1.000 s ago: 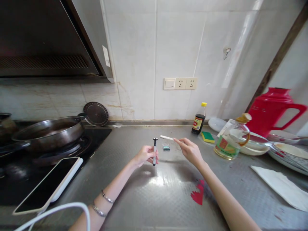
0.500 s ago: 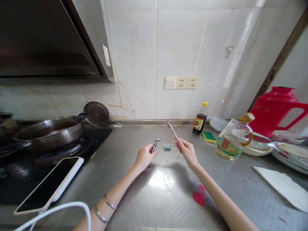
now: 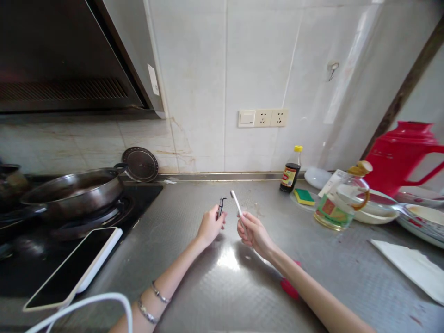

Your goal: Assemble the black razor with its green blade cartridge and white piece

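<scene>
In the middle of the view, my left hand (image 3: 208, 226) is closed around a dark and silvery razor handle (image 3: 221, 207), whose thin bent neck points up with no blade head visible on it. Just to its right, my right hand (image 3: 255, 235) grips a white toothbrush (image 3: 236, 202) by its handle. The brush's bristle end is up and leans toward the razor handle, with a small gap between the two. Both hands are above the steel counter (image 3: 194, 199). The counter spot behind my right hand's fingers is hidden.
A frying pan (image 3: 74, 185) sits on the black stove (image 3: 138, 203), with a phone (image 3: 71, 273) and white cable (image 3: 104, 296) in front. Rightward stand a dark sauce bottle (image 3: 290, 173), sponge (image 3: 304, 196), oil jug (image 3: 338, 208), dishes (image 3: 419, 224) and red thermos (image 3: 398, 162). A red patch (image 3: 288, 287) lies by my right forearm.
My right hand has moved left and nearer with the toothbrush, bringing it close to the razor handle. The small bluish piece on the counter between the hands is now out of sight.
</scene>
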Tool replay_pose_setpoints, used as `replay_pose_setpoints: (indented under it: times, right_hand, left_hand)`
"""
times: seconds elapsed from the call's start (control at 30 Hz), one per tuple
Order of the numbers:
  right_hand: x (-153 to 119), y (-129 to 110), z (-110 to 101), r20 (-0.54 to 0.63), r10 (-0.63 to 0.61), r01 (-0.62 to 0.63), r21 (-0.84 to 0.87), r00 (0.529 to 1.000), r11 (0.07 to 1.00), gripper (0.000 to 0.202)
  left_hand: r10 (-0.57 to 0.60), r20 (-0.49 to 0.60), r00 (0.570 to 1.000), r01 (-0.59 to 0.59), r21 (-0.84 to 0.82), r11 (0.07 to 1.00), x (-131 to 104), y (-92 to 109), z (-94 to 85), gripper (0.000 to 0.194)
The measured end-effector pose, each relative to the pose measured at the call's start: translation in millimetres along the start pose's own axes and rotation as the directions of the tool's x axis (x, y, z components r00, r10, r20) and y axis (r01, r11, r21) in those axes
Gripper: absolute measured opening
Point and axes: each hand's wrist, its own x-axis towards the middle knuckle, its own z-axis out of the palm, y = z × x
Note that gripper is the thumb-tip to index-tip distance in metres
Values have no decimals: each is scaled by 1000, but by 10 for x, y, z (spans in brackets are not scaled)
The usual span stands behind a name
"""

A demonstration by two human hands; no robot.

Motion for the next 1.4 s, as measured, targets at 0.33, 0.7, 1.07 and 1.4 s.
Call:
replay_pose_setpoints:
  times: [0.33,0.7,1.07,1.4]
  right_hand:
    - [-20,212,31,61,-16,17,-14,998,1000,28]
    - [-48,133,115,40,-39,39,15,998,999,26]
    - [-48,169,131,-18,-41,41,29,999,999,30]
    - [-47,137,155,-40,-42,45,72,998,996,29]
  left_hand:
    - [-52,43,998,54,-31,998,10,-3,14,21]
    - [19,88,996,-33,162,986,-73,51,62,24]
    - [-20,32,999,15,133,991,-51,40,39,21]
    - [-26,32,999,23,109,994,-51,69,40,22]
